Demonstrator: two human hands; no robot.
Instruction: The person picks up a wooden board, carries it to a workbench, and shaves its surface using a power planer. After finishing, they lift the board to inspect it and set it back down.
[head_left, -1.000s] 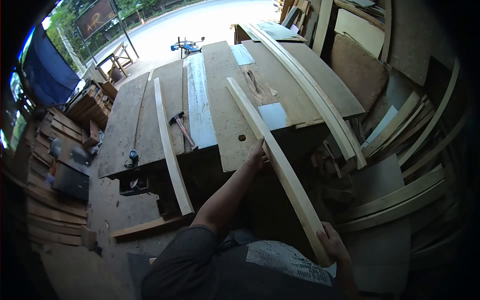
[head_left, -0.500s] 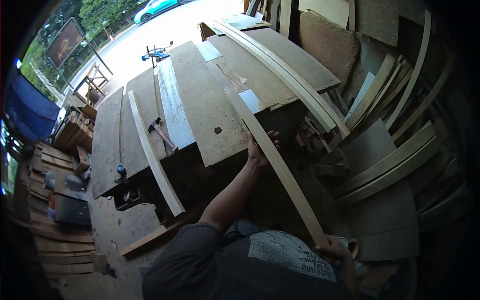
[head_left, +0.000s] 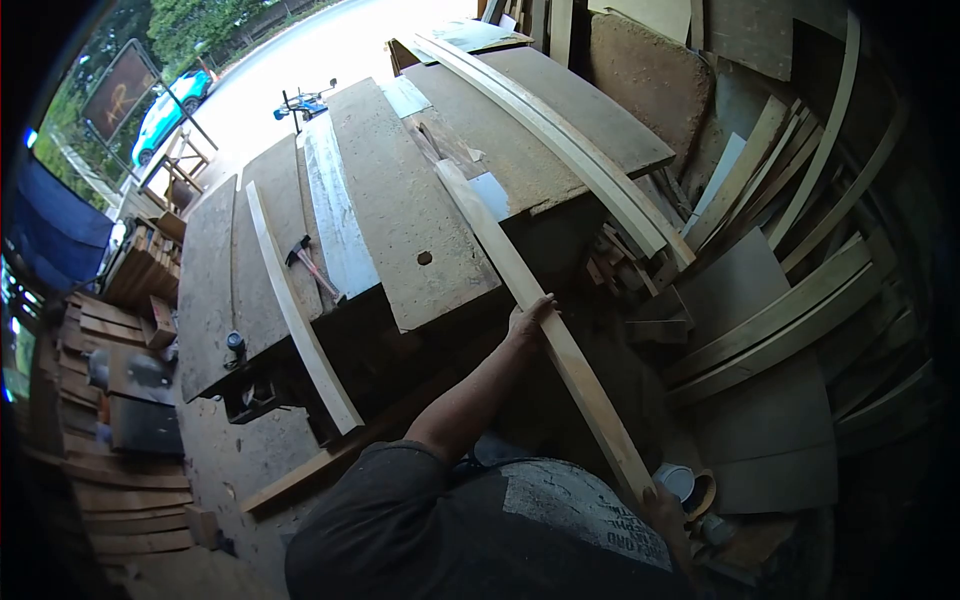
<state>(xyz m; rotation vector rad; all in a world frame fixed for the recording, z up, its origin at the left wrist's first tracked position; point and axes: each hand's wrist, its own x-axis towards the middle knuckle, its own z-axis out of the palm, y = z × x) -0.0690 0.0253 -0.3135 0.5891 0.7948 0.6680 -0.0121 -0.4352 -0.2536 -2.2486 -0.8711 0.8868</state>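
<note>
A long, pale wooden plank slants from beside my body up to the workbench. Its far end lies over the bench top near a white patch. My left hand is closed around the plank's middle, just off the bench's front edge. Down by my right side, my right hand grips the near end, its fingers partly in shadow. Left of these, a claw hammer rests on the bench beside another pale wooden strip, which overhangs the front edge.
The board-covered workbench has a hole near its front. Long strips lie along its right side. Boards lean at the right, and a pale can is near my right hand. Stacked wood sits at lower left.
The plank has shifted back toward me, and its wider face now shows. My left hand, earlier spread under it, has closed around it. A blue car outside has moved left.
</note>
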